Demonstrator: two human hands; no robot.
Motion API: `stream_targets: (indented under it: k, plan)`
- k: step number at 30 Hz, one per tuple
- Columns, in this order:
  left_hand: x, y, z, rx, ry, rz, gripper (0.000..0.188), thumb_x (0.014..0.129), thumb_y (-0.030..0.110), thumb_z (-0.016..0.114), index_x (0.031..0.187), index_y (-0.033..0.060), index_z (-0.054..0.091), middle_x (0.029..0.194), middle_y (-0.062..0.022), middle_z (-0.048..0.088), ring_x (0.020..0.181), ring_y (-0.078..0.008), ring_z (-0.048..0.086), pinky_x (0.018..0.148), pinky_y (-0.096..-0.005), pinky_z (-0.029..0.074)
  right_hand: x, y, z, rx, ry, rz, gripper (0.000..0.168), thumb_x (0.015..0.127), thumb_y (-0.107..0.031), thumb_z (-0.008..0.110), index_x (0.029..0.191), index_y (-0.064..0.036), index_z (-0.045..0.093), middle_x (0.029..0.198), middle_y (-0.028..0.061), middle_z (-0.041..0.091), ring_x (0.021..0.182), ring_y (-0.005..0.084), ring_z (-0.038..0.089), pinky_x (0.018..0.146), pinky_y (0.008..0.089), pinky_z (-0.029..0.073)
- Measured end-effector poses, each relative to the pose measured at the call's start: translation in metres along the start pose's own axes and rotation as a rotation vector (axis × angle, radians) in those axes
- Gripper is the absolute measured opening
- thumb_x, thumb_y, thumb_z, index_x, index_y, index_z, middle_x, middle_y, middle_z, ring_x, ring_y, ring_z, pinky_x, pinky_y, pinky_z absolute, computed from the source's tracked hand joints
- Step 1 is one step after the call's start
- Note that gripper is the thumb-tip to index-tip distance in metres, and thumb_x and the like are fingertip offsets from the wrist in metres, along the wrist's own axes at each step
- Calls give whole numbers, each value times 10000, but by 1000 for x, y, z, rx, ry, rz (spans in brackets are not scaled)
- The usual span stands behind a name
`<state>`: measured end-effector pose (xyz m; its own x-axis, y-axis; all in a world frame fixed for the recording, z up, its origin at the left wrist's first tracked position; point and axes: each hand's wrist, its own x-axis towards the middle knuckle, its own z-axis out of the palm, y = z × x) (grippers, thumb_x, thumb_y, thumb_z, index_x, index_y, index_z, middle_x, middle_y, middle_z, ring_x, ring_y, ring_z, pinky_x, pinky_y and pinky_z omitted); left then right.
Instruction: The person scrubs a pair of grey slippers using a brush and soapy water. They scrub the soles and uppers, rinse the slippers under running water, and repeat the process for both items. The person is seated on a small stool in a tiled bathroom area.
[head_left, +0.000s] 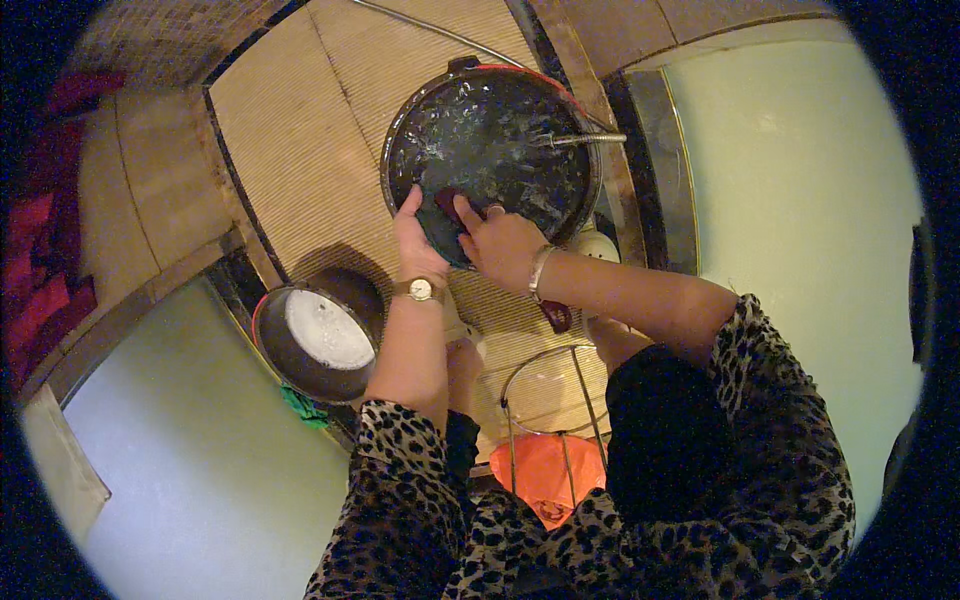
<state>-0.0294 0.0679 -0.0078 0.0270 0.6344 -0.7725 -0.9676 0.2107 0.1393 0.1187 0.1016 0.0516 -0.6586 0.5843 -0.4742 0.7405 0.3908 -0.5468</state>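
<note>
A round dark tub (491, 142) of rippling water stands before me, and a flexible metal hose (592, 139) reaches over its right side. At the near rim my left hand (420, 244) holds the edge of a dark green item (442, 232), thumb up on its left side. Its shape is unclear, as most of it blends into the dark water. My right hand (506, 247) reaches across from the right, fingers pressing a maroon cloth-like piece (450, 202) against that item. A wristwatch is on my left wrist and a bracelet on my right.
Left of my left forearm stands a dark basin (289, 352) with white suds (330, 330); green netting or cloth (304, 407) lies beside it. A wire stand (510, 427) and an orange plastic bag (551, 472) are between my legs. Ribbed flooring (300, 135) surrounds the tub.
</note>
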Motion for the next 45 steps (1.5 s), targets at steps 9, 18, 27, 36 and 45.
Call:
stream_targets:
  k: [9,18,27,36,45]
  plan:
    - [-1,0,13,-55,-44,8,349,908,280,525,1146,32,585,1094,-132,647,985,-315,611,909,-453,475,-2,2,2,-5,227,-69,580,922,-311,477,1437,-133,277,940,328,577,643,441,612,591,504,526]
    - [-8,5,9,-48,22,9,413,883,336,553,1184,54,574,1131,-129,636,1010,-323,600,960,-465,440,1,-5,-8,91,86,-43,535,903,-281,502,1385,-103,356,907,310,592,707,442,621,648,503,525]
    - [8,-23,2,-48,-27,9,402,914,371,506,1196,92,571,1188,-87,613,1125,-290,542,1018,-470,390,74,23,-4,-1,70,25,566,880,-264,474,1362,3,344,934,256,644,834,380,654,720,469,539]
    - [-3,-28,29,-201,8,-15,361,940,395,482,1074,73,578,970,-81,631,832,-217,620,666,-299,559,58,37,-13,75,167,22,493,888,-309,485,1306,-49,455,770,248,636,683,406,632,660,481,522]
    - [11,-25,10,-106,51,-7,377,977,414,402,1112,106,572,911,-13,637,800,-171,614,760,-310,520,40,14,-18,23,153,-71,525,872,-265,493,1334,-33,398,816,237,653,722,389,647,685,468,535]
